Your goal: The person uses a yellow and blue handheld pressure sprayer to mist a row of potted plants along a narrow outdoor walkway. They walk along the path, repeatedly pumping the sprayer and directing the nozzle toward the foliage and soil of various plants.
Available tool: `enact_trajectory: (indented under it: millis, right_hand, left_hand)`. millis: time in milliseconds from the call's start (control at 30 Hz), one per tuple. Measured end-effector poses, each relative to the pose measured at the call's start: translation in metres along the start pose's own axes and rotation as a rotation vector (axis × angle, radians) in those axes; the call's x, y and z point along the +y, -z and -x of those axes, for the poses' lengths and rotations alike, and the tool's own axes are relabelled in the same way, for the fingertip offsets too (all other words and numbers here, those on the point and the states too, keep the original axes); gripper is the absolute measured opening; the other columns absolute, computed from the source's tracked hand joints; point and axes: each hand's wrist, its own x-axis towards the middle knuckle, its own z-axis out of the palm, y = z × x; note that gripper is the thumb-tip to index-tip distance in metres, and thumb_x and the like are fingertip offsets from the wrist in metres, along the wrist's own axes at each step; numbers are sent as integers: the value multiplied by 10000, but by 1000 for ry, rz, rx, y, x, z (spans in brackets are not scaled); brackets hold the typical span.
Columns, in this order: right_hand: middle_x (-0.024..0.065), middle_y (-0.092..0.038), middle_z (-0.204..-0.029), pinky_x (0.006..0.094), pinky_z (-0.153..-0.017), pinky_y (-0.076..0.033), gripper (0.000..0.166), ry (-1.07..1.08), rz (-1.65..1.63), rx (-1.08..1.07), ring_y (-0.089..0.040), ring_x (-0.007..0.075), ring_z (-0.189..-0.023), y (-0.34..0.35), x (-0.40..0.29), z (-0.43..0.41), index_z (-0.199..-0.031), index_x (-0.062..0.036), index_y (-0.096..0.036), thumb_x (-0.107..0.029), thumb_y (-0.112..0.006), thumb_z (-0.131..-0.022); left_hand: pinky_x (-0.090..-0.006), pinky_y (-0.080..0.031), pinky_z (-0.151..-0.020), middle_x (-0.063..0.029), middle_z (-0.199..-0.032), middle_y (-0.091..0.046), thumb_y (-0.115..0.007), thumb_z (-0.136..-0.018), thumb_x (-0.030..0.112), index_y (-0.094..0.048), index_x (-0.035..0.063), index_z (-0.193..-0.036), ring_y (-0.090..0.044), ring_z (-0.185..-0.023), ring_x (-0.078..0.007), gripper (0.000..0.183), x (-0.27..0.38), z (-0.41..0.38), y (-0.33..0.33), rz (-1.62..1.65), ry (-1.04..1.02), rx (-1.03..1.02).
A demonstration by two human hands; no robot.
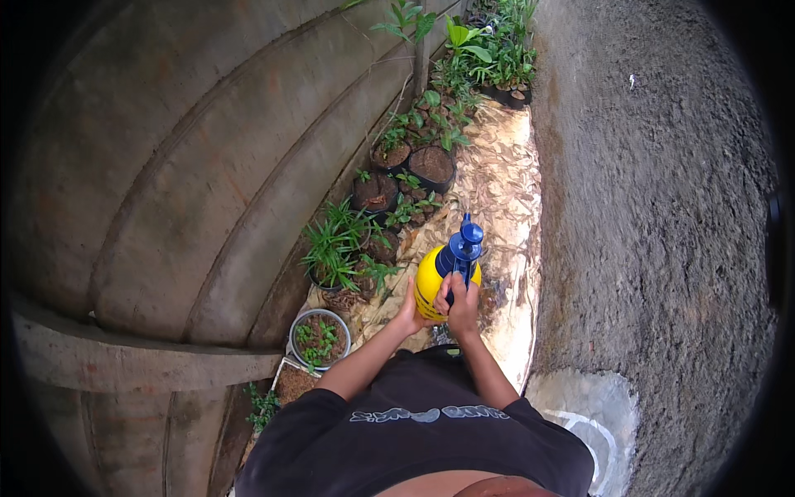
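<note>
A yellow pump sprayer bottle point(430, 276) with a blue pump head and nozzle is held out in front of my body. My right hand point(461, 304) wraps around its blue handle, fingers closed. Against the yellow body, low on its left side, my left hand point(410, 314) supports the bottle; part of that hand is hidden behind it. The blue nozzle point(466, 218) points away from me. Beyond it and to the left stand black-potted plants, among them a spiky green plant point(338, 242) and a soil-filled pot point(433, 164).
A panelled concrete wall point(186, 186) runs along the left. A grey-rimmed pot point(320, 338) with seedlings stands by my left forearm. Under the plants lies a pale crumpled sheet point(506, 180). Rough asphalt point(646, 205) borders it on the right. Denser plants point(497, 56) stand farther ahead.
</note>
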Motion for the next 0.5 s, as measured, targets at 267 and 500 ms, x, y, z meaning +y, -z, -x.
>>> enact_trajectory:
  millis: [267,500]
  right_hand:
    - [30,-370,-477,253,-407,-303,484,-3,-4,3,-360,120,-393,15,-11,8,-661,-58,-401,-437,-280,-937]
    - [38,-395,-475,270,-456,-353,507,-142,-67,56,-393,142,-410,17,-16,10,-637,-56,-427,-451,-294,-925]
  left_hand:
    - [-430,-456,-630,-102,-873,-527,-140,-777,753,-473,97,-1142,-542,-769,-248,822,19,-18,-12,3,-128,-107]
    - [-374,-472,-572,-85,-839,-569,-120,-807,722,-478,128,-1157,-560,-709,-208,777,16,-2,-26,3,-146,14]
